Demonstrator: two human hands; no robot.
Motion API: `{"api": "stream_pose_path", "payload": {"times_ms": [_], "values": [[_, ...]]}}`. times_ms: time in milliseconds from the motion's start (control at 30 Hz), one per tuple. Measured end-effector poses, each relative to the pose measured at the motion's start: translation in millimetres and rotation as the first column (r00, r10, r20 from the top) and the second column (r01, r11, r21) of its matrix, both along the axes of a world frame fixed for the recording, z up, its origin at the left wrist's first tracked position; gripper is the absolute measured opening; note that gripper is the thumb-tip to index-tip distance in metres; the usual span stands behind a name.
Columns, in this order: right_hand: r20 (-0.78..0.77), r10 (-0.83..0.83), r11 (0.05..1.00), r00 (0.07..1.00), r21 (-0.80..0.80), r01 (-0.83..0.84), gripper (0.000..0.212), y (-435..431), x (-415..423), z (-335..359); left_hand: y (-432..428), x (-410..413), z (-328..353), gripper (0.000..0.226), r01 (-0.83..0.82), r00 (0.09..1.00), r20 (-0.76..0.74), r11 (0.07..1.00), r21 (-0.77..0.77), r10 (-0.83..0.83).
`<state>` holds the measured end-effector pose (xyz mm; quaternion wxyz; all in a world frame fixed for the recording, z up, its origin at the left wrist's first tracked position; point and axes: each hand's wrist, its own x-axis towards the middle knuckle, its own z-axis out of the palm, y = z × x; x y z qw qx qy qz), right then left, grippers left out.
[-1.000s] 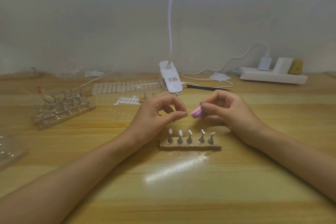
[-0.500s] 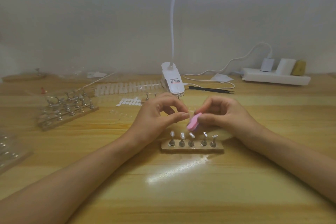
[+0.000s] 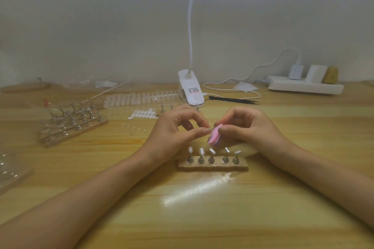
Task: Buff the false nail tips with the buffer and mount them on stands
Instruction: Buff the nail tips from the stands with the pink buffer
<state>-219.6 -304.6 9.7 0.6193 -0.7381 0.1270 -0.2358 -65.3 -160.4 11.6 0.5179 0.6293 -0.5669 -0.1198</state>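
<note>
Head view, and both hands are up over the wooden table (image 3: 202, 218), right in the middle of things. The right hand (image 3: 249, 129) has its fingers curled round a small pink buffer (image 3: 215, 135), gripping it by the upper end, with the block tilted and its lower end hanging above the stands. The left hand (image 3: 176, 133) is closed into a tight pinch, thumb and forefinger tip to tip and right up against the buffer's edge. Is there a nail tip in that pinch? It is too small and too clear to tell. Just below the hands sits the wooden base (image 3: 213, 165) with five metal stands (image 3: 211, 157) in a row. The two on the left carry pale nail tips (image 3: 190, 149), and the tops of the other three are too small to read. Off to the left there is a second rack of stands (image 3: 72, 121) on its own board, and behind it long rows of unmounted tips (image 3: 139, 98) lie flat, with a patch of small white tabs (image 3: 142, 115) near them. At the back of the table is the white clip lamp (image 3: 191, 89), with black tweezers (image 3: 234, 100) just to its right and a white power strip (image 3: 305, 87) against the wall.
</note>
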Motion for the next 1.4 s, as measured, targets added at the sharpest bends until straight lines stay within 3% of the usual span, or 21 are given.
{"api": "stream_pose_path", "payload": {"times_ms": [100, 200, 333, 433, 533, 667, 767, 900, 1000, 1100, 1233, 1333, 1400], "values": [[0.047, -0.102, 0.994, 0.994, 0.051, 0.1, 0.022, -2.6, -0.1, 0.4, -0.1, 0.4, -0.9, 0.005, -0.001, 0.999, -0.032, 1.0, -0.011, 0.001], [-0.006, 0.03, 0.999, 1.0, -0.012, -0.03, 0.021, 1.6, -0.1, 0.0, 0.5, 0.3, -0.9, 0.004, -0.011, 1.0, -0.023, 1.0, -0.014, 0.01], [0.056, -0.085, 0.996, 0.995, 0.043, 0.083, 0.021, -2.5, -1.4, 0.3, 0.2, -0.4, -0.9, 0.005, -0.006, 1.0, -0.03, 1.0, -0.012, 0.006], [-0.015, 0.049, 0.999, 0.999, -0.013, -0.049, 0.02, 0.1, -0.8, -0.4, 0.3, -0.5, -0.3, 0.004, -0.004, 1.0, -0.011, 1.0, -0.006, 0.004], [0.03, -0.055, 0.998, 0.998, 0.001, 0.055, 0.023, -2.4, 0.1, -0.8, 0.2, -0.9, 0.0, 0.005, -0.002, 1.0, -0.002, 1.0, 0.001, 0.002], [-0.011, 0.048, 0.999, 0.999, -0.022, -0.048, 0.019, -0.1, -0.6, -0.3, 0.2, -1.5, 0.4, 0.005, -0.014, 1.0, 0.014, 1.0, -0.004, 0.014], [0.035, -0.078, 0.997, 0.996, -0.002, 0.078, 0.023, -3.0, -1.1, 0.0, 1.0, -2.4, 0.2, 0.011, 0.003, 1.0, 0.005, 1.0, -0.001, -0.003], [-0.025, 0.011, 0.997, 1.0, -0.08, -0.013, 0.017, -0.1, 0.2, 0.3, 1.6, -1.7, -0.6, 0.008, -0.009, 1.0, -0.002, 1.0, -0.009, 0.009], [0.008, -0.096, 0.993, 0.995, -0.073, 0.096, 0.022, -1.5, -0.1, 1.6, 1.0, -2.3, 0.3, 0.008, 0.005, 1.0, 0.009, 1.0, -0.006, -0.005], [-0.032, -0.082, 0.987, 0.996, -0.14, 0.077, 0.022, -1.3, 1.1, 2.6, 1.0, -3.2, 1.2, 0.008, 0.025, 0.999, 0.028, 1.0, 0.015, -0.025], [0.006, -0.093, 0.99, 0.996, -0.107, 0.093, 0.023, -1.8, 1.1, 1.4, 1.1, -2.0, 0.3, 0.006, -0.007, 1.0, 0.003, 1.0, -0.007, 0.007], [-0.034, -0.019, 0.989, 0.999, -0.149, 0.014, 0.017, 1.6, 0.5, 1.7, 0.8, -2.2, 0.5, 0.005, 0.002, 0.999, 0.044, 1.0, -0.016, -0.001], [0.015, -0.07, 0.993, 0.997, -0.098, 0.072, 0.021, 1.1, 0.3, 1.4, 0.8, -2.9, 0.4, 0.007, 0.026, 0.998, 0.049, 1.0, -0.008, -0.026]]}}
